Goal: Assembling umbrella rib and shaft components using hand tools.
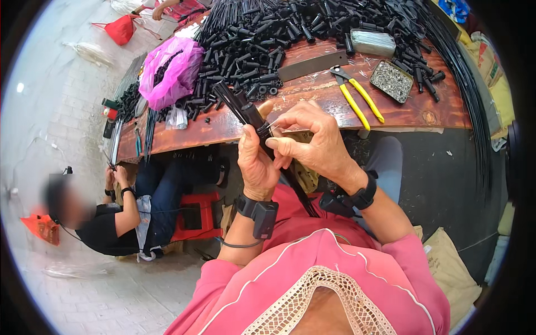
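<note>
My left hand (pixel 257 164) is wrapped round a bundle of black umbrella ribs (pixel 229 97), tilted up to the left over the table's front edge. A black plastic tube (pixel 254 116) sits among the ribs above my thumb, and their lower ends hang toward my lap. My right hand (pixel 312 135) is closed in a pinch beside the tube. Between its thumb and forefinger shows a thin silvery wire (pixel 272 128), touching the bundle; its far end is hidden. Yellow-handled pliers (pixel 357 96) lie open on the table to the right of my hands.
The wooden table (pixel 223 129) bears a heap of black plastic tubes (pixel 251 50), a flat metal bar (pixel 312 66), a tin of small metal pieces (pixel 392 81) and a pink bag (pixel 173 72). Long black ribs (pixel 474 100) droop off the right edge. A person (pixel 111 223) works at left near a red stool (pixel 198 218).
</note>
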Demonstrator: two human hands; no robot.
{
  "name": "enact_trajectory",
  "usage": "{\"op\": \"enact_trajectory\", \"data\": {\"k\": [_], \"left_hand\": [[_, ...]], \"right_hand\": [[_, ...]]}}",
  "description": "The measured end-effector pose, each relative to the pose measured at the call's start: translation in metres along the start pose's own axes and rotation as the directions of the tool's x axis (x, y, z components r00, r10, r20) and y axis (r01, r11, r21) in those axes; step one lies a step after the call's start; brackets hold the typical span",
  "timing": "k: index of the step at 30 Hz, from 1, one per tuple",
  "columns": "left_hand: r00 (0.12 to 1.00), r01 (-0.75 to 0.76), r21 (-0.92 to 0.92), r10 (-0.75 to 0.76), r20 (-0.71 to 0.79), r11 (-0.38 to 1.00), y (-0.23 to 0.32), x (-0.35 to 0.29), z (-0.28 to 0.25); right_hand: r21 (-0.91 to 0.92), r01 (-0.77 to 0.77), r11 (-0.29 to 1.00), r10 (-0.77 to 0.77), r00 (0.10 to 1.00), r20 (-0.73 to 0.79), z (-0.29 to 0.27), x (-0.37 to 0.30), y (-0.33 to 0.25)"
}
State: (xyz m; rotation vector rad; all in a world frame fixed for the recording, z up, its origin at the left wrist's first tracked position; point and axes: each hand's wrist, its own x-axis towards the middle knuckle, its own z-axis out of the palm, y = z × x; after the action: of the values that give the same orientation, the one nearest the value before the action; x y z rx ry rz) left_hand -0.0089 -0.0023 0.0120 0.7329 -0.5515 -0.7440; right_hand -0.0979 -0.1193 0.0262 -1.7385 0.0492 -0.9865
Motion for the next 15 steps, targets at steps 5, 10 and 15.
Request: {"op": "enact_trajectory", "data": {"k": [5,10,15], "left_hand": [[1.0,-0.016,0.0,0.016,-0.015,1.0,0.002,-0.001,0.012],[0.999,0.032,0.097,-0.029,-0.031,0.995,0.002,-0.003,0.01],[0.991,-0.031,0.106,0.044,-0.125,0.994,0.005,-0.002,0.014]], "right_hand": [[-0.226,0.181,0.957,-0.169,0.983,0.071,-0.007,0.006,-0.005],[0.397,-0.609,0.687,0.507,0.793,0.338,-0.008,0.013,-0.022],[0.333,-0.363,0.87,0.358,0.93,0.079,0.011,-0.003,-0.023]]}}
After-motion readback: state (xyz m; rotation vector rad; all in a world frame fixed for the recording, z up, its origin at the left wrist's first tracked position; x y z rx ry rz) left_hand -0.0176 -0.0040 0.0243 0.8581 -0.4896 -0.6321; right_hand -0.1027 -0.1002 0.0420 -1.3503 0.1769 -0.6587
